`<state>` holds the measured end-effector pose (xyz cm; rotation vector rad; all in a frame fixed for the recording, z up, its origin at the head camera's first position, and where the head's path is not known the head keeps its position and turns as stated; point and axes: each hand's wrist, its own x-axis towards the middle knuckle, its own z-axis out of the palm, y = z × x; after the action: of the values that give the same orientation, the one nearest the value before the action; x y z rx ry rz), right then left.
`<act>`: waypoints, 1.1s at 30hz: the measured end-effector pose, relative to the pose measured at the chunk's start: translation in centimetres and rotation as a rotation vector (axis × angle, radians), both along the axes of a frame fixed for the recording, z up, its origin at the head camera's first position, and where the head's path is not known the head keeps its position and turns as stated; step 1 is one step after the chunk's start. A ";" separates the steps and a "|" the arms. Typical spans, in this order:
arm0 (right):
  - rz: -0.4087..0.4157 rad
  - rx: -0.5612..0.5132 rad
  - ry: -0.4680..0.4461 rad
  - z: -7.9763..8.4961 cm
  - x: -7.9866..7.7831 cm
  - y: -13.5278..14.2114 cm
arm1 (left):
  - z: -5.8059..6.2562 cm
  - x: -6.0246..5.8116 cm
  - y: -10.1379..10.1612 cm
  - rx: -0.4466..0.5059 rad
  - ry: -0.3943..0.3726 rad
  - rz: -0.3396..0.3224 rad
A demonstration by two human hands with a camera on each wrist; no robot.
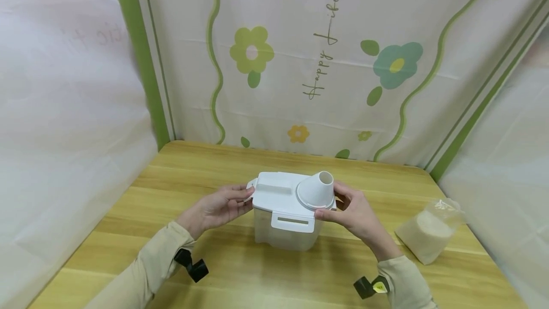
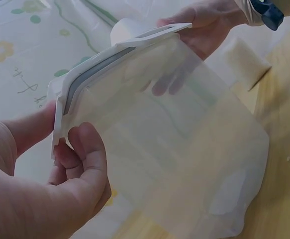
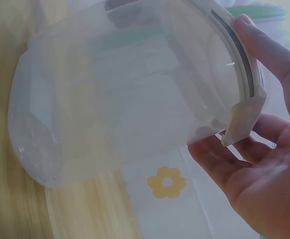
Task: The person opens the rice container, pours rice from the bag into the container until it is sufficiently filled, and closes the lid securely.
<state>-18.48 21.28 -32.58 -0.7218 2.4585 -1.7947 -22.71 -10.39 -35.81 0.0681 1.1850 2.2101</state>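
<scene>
While left hand [image 1: 223, 206] pinches one clip [image 2: 58, 122], right hand [image 1: 356, 211] grips the spouted lid [image 1: 279, 202]. Probably clip work; next needs even pressure.

A smooth, translucent, boxy plastic container [image 1: 285, 238] under a matt white plastic lid [image 1: 283, 202]; at three o'clock, a glossy, crinkled clear plastic bag [image 1: 430, 233]; at six, a faintly shiny yellow-brown wood-grain tabletop [image 1: 261, 278].
</scene>
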 end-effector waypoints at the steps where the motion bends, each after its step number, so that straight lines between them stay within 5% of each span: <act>1: 0.001 -0.004 -0.004 -0.1 0.0 0.0 | 0.0 0.1 0.0 -0.002 0.003 0.006; 10: 0.013 -0.035 -0.018 -2.2 -1.2 1.0 | 0.1 0.6 0.7 -0.053 0.061 0.088; 22: 0.008 -0.046 -0.025 -2.3 -1.3 1.0 | 0.1 1.2 1.5 0.006 0.102 0.217; 33: -0.010 -0.048 -0.016 -2.4 -1.2 0.8 | 0.0 1.7 1.8 -0.008 0.110 0.257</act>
<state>-19.71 22.03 -35.02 -0.6972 2.4214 -1.8613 -21.01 -8.57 -35.84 0.0357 1.3252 2.4515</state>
